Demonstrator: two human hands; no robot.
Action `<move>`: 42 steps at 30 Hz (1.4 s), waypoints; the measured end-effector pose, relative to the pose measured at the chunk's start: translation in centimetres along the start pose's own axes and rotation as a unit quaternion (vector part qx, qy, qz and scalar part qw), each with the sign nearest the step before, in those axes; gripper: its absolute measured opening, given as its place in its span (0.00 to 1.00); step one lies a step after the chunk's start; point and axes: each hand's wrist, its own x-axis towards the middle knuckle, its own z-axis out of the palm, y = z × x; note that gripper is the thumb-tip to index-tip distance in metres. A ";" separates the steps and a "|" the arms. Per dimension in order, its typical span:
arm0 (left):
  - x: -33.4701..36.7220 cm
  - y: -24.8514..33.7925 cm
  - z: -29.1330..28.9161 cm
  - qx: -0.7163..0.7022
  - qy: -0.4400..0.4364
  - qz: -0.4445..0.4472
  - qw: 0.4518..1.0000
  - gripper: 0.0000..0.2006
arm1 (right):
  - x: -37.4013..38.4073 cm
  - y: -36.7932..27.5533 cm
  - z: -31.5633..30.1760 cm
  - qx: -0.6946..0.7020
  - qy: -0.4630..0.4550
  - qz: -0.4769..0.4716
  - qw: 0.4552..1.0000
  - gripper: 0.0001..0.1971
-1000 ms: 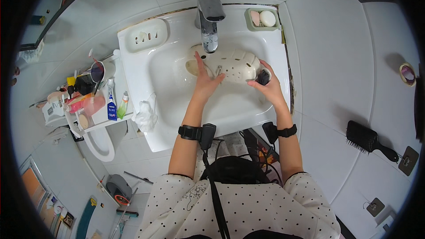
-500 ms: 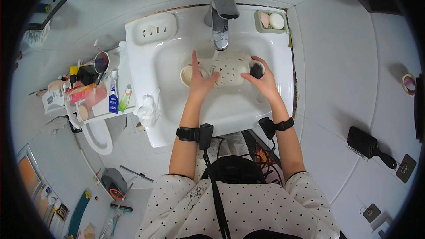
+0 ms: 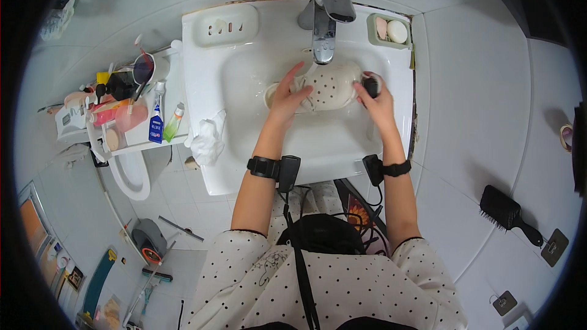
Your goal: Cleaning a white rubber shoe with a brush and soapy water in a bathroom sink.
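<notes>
Head view, sink station.

Item: one off-white shoe point(image 3: 333, 87) with a punched pattern of holes. It is lying crosswise in the sink point(image 3: 202, 79), its toe pointing right, just below the spout of the faucet point(image 3: 335, 3). A pale streak point(image 3: 313, 69) at the spout is suggesting running water.

Left hand point(image 3: 288, 101): spreading wide over the heel end, thumb and index finger well apart, thumb touching the shoe. Lower fingers are hiding; whether they are gripping cannot be told.

Right hand point(image 3: 379, 101): curling nearly closed at the toe end, holding a small black object point(image 3: 370, 87), possibly a brush; its working face is not showing.

Handling note, by judgement: the left hand should be pinning the heel firmly, since wet material is likely to be slipping. The right hand should be pressing lightly, leaving the holes facing the water.

Obstacles: the spout is overhanging the shoe closely, limiting any lift. The basin's right wall is standing near the right hand. Black wrist straps point(image 3: 264, 167) are carrying boxes that should be staying dry.

Surroundings: a white soap dish point(image 3: 244, 24) is sitting at the back left corner; a green soap tray point(image 3: 374, 40) is holding two soaps at the back right. A crumpled white cloth point(image 3: 208, 139) is draping over the left rim. Tubes point(image 3: 156, 123) are lying on the side shelf. A black hairbrush point(image 3: 502, 208) is hanging on the right wall.
</notes>
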 end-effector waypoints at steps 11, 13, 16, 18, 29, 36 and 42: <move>1.3 -3.3 -1.5 -0.472 0.070 -0.120 0.871 0.17 | -2.5 0.2 -6.6 0.142 0.036 0.047 0.988 0.16; 0.8 -2.6 -0.6 -0.494 0.078 -0.140 0.855 0.17 | -3.0 0.4 -7.0 0.124 0.055 0.050 0.990 0.16; 0.2 -2.2 -0.6 -0.529 0.087 -0.146 0.831 0.19 | -3.6 0.8 -6.9 0.106 0.067 0.062 0.990 0.17; -0.3 -2.1 -0.8 -0.543 0.084 -0.139 0.824 0.19 | -3.9 1.2 -6.7 0.105 0.068 0.075 0.989 0.17; -1.5 -3.1 -4.5 -0.659 0.243 -0.139 0.698 0.18 | -4.5 0.6 -5.3 0.061 0.016 0.089 0.994 0.17; -3.0 -6.6 -5.9 -0.331 0.159 -0.066 0.928 0.19 | -4.7 -0.2 -4.0 0.069 -0.005 0.067 0.995 0.19; -2.1 -5.6 -4.0 -0.469 0.156 -0.156 0.855 0.17 | -5.0 0.6 -4.2 0.043 -0.024 0.061 0.997 0.20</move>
